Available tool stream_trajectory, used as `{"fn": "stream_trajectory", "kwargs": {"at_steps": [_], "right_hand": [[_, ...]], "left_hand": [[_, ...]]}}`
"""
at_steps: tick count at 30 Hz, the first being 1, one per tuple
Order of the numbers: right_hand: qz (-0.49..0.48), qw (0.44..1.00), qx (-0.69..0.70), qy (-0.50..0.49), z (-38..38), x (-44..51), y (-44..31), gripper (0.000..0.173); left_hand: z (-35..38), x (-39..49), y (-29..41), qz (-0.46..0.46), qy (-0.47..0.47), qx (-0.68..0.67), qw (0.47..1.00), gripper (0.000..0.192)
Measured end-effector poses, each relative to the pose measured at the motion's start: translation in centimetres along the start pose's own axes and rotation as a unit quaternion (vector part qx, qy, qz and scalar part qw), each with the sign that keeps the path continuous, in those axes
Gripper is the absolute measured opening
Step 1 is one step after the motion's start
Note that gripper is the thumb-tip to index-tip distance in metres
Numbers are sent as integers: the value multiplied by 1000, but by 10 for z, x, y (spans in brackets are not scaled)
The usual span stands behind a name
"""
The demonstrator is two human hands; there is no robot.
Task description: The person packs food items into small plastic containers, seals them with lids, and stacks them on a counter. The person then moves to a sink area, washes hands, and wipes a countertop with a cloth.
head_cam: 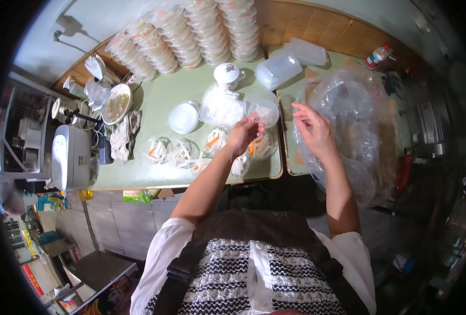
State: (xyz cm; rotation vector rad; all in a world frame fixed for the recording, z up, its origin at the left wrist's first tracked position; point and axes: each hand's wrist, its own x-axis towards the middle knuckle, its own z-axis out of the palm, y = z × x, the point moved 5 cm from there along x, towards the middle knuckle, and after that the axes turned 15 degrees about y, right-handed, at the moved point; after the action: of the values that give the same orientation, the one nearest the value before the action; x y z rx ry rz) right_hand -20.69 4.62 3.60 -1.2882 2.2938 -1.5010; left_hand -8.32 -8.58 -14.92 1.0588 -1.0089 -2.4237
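Observation:
My left hand (244,136) hovers over the near part of the green table (154,102), its fingers bent close together; whether something small is between them I cannot tell. It overlaps the near edge of a clear round bowl (270,108) with pale bits inside. My right hand (313,128) is raised over the gap between tables, fingers apart and nothing in it. A clear tray of white shreds or grains (224,110) lies beyond my left hand. Several round clear bowls with white strips and orange sticks (216,139) stand along the near edge. Round clear lids (184,117) lie left of the tray.
Tall stacks of filled lidded bowls (209,35) line the wall. A lidded white cup (226,75) and translucent rectangular containers (279,70) stand at the back. A large clear plastic bag (347,114) covers the right table. A white appliance (71,157) stands at left.

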Motion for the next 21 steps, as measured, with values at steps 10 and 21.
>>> {"fn": "stream_trajectory", "kwargs": {"at_steps": [10,21], "right_hand": [[-23,1000,-10,12,-3,-1,2,32],[-115,992,-54,-5,39,25,28,23]], "left_hand": [[-14,18,-21,-132,53,-109,984,22],[-2,15,-6,-80,63,-52,993,24]]}}
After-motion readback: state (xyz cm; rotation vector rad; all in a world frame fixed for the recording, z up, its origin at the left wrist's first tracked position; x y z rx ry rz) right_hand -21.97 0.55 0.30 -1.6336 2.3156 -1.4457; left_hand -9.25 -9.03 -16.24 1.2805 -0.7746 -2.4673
